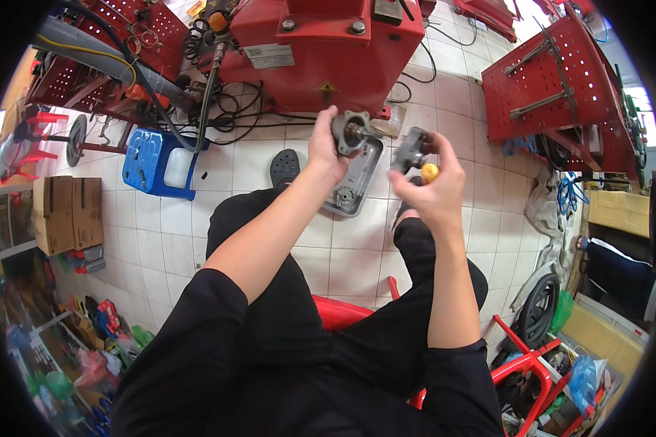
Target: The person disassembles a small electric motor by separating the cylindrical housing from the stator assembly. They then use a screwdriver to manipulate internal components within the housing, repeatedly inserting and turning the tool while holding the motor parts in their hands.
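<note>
My left hand (323, 149) is wrapped round a round grey metal housing (348, 132) with a flanged end and a shaft pointing right. A short gap away, my right hand (444, 178) grips a dark metal part (411, 149) between thumb and fingers. A yellow round piece (429, 172) shows by its palm; whether it belongs to that part I cannot tell. Below both hands a grey metal tray (372, 177) lies on the floor, with a small round metal piece (345, 195) inside it.
A large red machine (328, 65) stands ahead, black cables (244, 109) on the floor beside it. At left are a blue plastic stool (153, 160) and cardboard boxes (69, 215). A red perforated tool cart (532, 87) stands right; red stool legs (525, 364) are lower right.
</note>
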Demonstrator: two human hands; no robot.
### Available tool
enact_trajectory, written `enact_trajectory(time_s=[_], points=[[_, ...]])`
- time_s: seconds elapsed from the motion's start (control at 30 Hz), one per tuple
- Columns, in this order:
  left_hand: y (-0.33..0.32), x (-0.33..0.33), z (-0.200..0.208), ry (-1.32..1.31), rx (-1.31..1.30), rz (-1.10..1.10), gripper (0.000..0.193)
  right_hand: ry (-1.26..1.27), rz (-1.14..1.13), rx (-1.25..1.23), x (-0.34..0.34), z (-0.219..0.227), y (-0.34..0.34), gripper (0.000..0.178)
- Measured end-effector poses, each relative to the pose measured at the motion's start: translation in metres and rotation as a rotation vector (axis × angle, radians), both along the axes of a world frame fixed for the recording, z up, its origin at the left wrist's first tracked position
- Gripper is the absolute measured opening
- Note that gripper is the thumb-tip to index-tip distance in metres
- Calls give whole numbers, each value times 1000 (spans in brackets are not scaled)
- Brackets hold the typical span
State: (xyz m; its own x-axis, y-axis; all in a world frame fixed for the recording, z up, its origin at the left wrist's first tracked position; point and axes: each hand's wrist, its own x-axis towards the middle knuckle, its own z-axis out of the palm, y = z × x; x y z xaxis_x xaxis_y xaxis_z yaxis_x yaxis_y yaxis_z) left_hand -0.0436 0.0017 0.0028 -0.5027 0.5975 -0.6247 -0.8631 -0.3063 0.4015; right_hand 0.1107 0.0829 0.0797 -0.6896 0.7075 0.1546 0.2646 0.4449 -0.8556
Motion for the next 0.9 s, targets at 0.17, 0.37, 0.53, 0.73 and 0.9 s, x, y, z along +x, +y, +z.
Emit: enact_trajectory(time_s=[0.17,0.37,0.53,0.73,0.9], points=[[-4,-15,6,-10,20,15,28,322,55,-670,20,-9,30,48],[0,-5,10,167,47,2,30,492,134,-1049,13,-33,27,45],[0,-2,10,281,73,-35,32,396,121,-999,11,-43,26,43],[-5,-2,10,279,150,-170,29,215,18,-406,-1,-35,11,72],[-5,5,22,223,138,-181,28,147,27,88,-8,-21,-5,79]])
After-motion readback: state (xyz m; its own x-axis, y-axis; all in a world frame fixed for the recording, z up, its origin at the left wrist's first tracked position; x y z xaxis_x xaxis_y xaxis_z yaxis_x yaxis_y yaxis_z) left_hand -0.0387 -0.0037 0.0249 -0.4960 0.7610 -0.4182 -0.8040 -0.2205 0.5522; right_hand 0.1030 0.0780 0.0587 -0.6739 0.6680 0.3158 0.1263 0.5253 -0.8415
